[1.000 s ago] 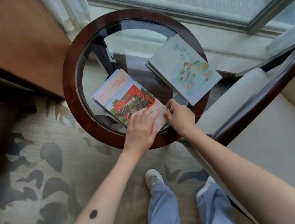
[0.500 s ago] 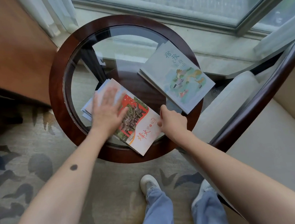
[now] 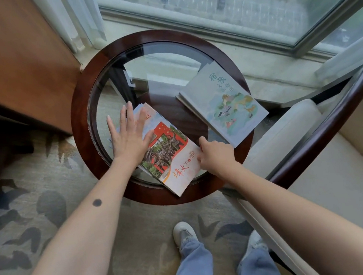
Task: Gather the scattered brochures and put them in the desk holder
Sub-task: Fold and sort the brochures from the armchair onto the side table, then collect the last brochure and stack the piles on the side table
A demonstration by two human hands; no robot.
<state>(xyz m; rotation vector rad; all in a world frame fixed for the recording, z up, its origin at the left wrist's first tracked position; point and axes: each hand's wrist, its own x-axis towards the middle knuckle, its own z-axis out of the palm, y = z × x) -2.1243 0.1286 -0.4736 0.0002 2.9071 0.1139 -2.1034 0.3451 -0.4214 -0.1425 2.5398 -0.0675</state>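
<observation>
At frame centre, on the round table [image 3: 82,137], a stack of brochures [image 3: 172,159] lay half gathered; a green booklet [image 3: 225,105] sat apart, upper right. Left hand [image 3: 127,140] pressed it flat, fingers spread; right hand [image 3: 215,155] pinched its edge. No holder showed.

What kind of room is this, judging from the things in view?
Probably a hotel room, high up: a round glass-topped table with tourist brochures, a cream armchair, and a window overlooking parked cars far below.
</observation>
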